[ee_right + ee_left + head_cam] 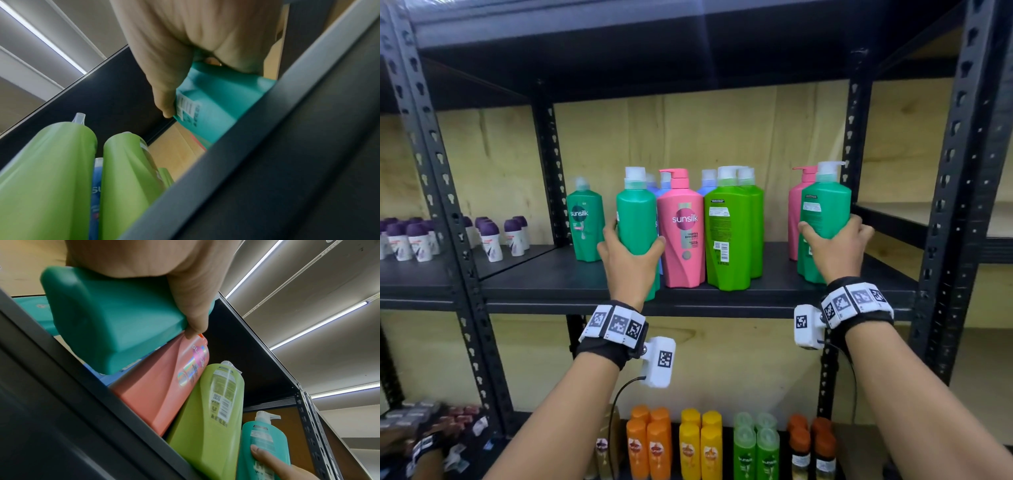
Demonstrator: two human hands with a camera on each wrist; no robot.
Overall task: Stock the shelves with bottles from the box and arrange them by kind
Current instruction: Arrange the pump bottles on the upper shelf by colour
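My left hand (631,253) grips a teal pump bottle (636,219) lifted just above the front edge of the black middle shelf (767,294); its base (115,331) shows in the left wrist view. My right hand (835,245) grips a second teal pump bottle (825,209) at the shelf's right end, with its back label (188,105) facing me. Between them stand a pink bottle (681,229) and two light green bottles (729,233). Blue bottles (707,181) stand behind. Another teal bottle (585,222) stands at the left, and another pink one (796,205) behind my right hand's bottle.
Black uprights (955,192) frame the bay. Small purple-capped roll-ons (417,236) fill the shelf to the left. Orange, yellow, green and brown bottles (702,445) stand on the shelf below. The upper shelf board (640,72) hangs close over the pump heads.
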